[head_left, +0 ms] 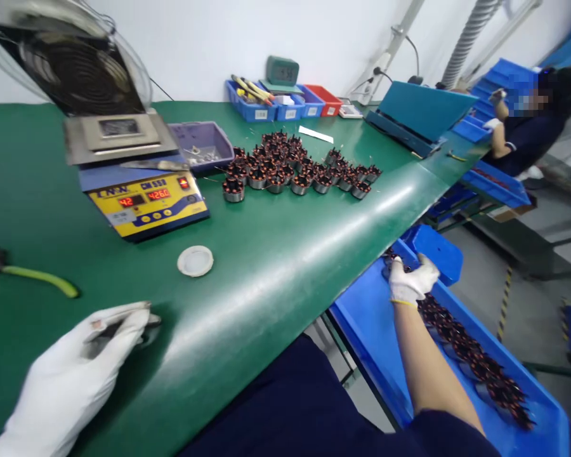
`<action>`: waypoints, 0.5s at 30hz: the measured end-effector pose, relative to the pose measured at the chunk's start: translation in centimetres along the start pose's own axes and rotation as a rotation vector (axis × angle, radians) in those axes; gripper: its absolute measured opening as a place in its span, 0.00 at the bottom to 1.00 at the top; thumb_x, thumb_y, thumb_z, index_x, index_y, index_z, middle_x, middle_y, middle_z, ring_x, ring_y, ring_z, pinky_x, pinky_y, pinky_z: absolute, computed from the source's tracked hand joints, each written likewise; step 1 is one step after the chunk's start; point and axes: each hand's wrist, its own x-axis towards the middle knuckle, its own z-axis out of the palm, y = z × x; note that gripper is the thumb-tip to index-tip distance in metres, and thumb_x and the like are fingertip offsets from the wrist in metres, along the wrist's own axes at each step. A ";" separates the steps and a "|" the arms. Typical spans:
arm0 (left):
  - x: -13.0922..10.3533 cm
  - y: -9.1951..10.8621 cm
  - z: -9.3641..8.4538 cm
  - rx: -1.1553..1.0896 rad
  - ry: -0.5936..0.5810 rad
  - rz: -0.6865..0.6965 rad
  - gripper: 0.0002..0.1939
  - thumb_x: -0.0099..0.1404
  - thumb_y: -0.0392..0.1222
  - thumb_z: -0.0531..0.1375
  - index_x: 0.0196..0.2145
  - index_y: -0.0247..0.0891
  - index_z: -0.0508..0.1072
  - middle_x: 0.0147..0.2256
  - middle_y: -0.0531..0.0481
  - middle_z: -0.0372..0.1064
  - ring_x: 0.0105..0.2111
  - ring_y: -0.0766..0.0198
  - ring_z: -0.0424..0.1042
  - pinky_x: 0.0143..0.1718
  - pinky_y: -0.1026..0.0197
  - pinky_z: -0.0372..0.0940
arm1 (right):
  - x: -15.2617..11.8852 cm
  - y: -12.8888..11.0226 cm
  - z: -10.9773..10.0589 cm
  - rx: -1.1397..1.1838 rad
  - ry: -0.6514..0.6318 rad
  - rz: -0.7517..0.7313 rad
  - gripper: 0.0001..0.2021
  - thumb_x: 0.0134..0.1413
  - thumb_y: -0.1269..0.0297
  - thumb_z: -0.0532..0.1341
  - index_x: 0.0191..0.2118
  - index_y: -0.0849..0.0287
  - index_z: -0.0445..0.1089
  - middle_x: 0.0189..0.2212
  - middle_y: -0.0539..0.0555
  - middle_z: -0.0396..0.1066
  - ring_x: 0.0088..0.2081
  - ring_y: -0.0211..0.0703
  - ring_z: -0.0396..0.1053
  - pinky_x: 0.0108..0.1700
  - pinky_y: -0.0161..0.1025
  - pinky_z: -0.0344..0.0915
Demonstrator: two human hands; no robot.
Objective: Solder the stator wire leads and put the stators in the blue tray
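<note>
My left hand (99, 355), in a white glove, is closed above the green table at the lower left. Between its thumb and fingers is a dark, shiny object (151, 327), mostly hidden by the glove. My right hand (415, 279), also gloved, reaches into a long blue tray (368, 317) beside the table. Its fingers are spread over the far end of a row of copper-wound motor stators (466, 352), and I see nothing gripped in it. More stators (276, 174) stand grouped on the table.
A yellow-fronted solder pot (155, 206) stands at the left, beside a purple bin (204, 143). Green-handled pliers (42, 279) and a small white dish (195, 261) lie nearer. Blue and red bins (326, 100) line the wall. Another person (528, 127) sits at the far right.
</note>
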 end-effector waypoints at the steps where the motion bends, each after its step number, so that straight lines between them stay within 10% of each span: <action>1: -0.4 1.4 -0.2 -0.028 -0.027 -0.050 0.18 0.61 0.59 0.64 0.43 0.47 0.78 0.40 0.57 0.83 0.39 0.53 0.81 0.47 0.55 0.77 | 0.2 -1.6 -0.5 0.055 0.041 -0.077 0.33 0.55 0.56 0.57 0.63 0.72 0.61 0.61 0.80 0.59 0.66 0.72 0.56 0.64 0.67 0.55; 6: -0.6 4.1 -0.4 -0.154 -0.052 -0.092 0.19 0.58 0.55 0.67 0.42 0.42 0.78 0.38 0.51 0.82 0.38 0.55 0.79 0.45 0.57 0.75 | 3.8 -13.6 0.2 0.249 -0.124 -0.549 0.31 0.49 0.56 0.71 0.59 0.56 0.70 0.60 0.59 0.67 0.65 0.54 0.61 0.70 0.49 0.56; 10: -1.0 4.2 -0.3 -0.241 -0.024 -0.060 0.22 0.55 0.60 0.68 0.40 0.41 0.78 0.35 0.49 0.81 0.35 0.56 0.78 0.40 0.58 0.75 | 6.5 -22.2 3.4 0.235 -0.298 -0.595 0.23 0.62 0.54 0.67 0.58 0.58 0.70 0.61 0.59 0.66 0.61 0.53 0.67 0.63 0.57 0.65; 15: -0.9 4.7 -0.6 -0.300 -0.049 -0.068 0.29 0.48 0.66 0.69 0.37 0.39 0.79 0.34 0.44 0.81 0.34 0.53 0.78 0.37 0.57 0.75 | 4.4 -24.0 3.8 0.225 -0.375 -0.491 0.15 0.62 0.59 0.67 0.49 0.63 0.74 0.55 0.63 0.70 0.54 0.54 0.71 0.59 0.58 0.68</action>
